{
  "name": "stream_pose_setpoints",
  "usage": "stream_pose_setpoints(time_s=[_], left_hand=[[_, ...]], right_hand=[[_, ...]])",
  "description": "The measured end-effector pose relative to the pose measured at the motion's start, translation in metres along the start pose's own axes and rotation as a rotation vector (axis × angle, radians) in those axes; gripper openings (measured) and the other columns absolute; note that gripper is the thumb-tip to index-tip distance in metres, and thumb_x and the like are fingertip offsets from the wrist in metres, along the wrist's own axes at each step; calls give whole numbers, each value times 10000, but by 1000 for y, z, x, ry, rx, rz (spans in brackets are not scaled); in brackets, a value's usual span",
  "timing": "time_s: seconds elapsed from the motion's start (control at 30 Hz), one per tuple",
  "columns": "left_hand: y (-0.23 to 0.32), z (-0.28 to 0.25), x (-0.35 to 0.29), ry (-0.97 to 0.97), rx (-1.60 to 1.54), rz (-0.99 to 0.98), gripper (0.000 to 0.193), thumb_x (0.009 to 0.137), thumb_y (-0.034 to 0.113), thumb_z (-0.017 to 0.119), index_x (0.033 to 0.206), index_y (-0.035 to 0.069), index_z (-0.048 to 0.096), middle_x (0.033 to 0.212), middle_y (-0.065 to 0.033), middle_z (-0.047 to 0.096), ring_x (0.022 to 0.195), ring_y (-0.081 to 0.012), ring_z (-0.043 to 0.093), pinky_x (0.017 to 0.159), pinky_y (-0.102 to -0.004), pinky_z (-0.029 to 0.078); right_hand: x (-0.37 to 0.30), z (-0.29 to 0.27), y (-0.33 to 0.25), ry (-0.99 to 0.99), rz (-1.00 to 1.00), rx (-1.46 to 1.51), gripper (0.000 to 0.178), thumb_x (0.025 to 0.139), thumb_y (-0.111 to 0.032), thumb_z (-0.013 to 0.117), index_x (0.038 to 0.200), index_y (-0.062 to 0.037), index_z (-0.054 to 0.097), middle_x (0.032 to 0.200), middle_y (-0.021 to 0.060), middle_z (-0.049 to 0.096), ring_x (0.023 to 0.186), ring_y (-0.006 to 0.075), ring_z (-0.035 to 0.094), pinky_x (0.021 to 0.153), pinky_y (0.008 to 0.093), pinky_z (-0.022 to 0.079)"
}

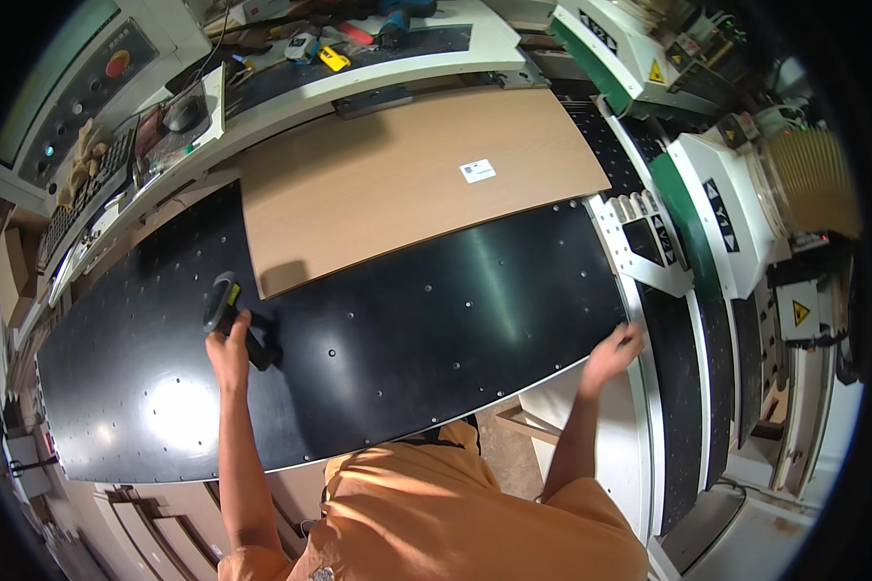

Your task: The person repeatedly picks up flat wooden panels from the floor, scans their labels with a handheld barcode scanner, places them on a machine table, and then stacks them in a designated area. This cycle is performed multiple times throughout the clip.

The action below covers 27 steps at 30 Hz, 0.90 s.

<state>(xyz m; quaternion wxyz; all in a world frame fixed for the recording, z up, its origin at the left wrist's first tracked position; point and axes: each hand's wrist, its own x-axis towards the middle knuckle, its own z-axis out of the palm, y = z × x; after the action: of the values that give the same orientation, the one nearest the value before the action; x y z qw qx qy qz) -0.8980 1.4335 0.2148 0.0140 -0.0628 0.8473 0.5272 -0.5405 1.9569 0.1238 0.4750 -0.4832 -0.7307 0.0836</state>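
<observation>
Head view: left hand is gripping a scanner over the black bench, beside the tan panel lying there; right hand is hovering curled near the edge, contents unclear. Careless rightward swing could be knocking scanner against panel.

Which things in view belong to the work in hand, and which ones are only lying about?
Belonging, it seems: handheld scanner in the left hand; brown panel; white label; black worktop.

Lying about, apparently: beige gloves; computer mouse; small yellow item.
</observation>
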Motion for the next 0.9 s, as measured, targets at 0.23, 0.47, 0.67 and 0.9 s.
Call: stream_pose_setpoints(time_s=[0.23, 0.47, 0.67, 0.9], left_hand=[[-19, -27, 43, 131, 104, -91, 391, 840, 298, 712, 990, -62, 682, 840, -54, 645, 793, -137, 554, 737, -289, 444], [-27, -28, 44, 158, 143, -127, 385, 817, 307, 727, 945, -55, 688, 804, -56, 646, 768, -142, 556, 729, -299, 450], [-48, -66, 3, 209, 32, -122, 398, 801, 345, 741, 885, -41, 699, 752, -38, 615, 696, -137, 528, 647, -311, 416], [-100, -136, -112, 273, -15, -287, 311, 833, 263, 729, 932, -30, 699, 820, -51, 655, 780, -150, 575, 772, -305, 446]], right_hand=[[129, 167, -137, -371, -415, -67, 571, 934, -304, 646, 1338, 64, 482, 1346, 241, 521, 1269, 419, 453, 1094, 494, 342], [104, 236, -171, -597, -387, -172, 615, 913, -449, 627, 1324, 1, 547, 1312, 222, 552, 1224, 412, 490, 1059, 485, 395], [48, 145, -155, -515, -424, -228, 566, 914, -436, 650, 1306, -37, 562, 1321, 196, 538, 1221, 407, 484, 1008, 529, 406], [-47, 11, -169, -675, -773, -20, 462, 930, -203, 612, 1327, 11, 514, 1435, 211, 440, 1322, 398, 406, 1089, 521, 326]])
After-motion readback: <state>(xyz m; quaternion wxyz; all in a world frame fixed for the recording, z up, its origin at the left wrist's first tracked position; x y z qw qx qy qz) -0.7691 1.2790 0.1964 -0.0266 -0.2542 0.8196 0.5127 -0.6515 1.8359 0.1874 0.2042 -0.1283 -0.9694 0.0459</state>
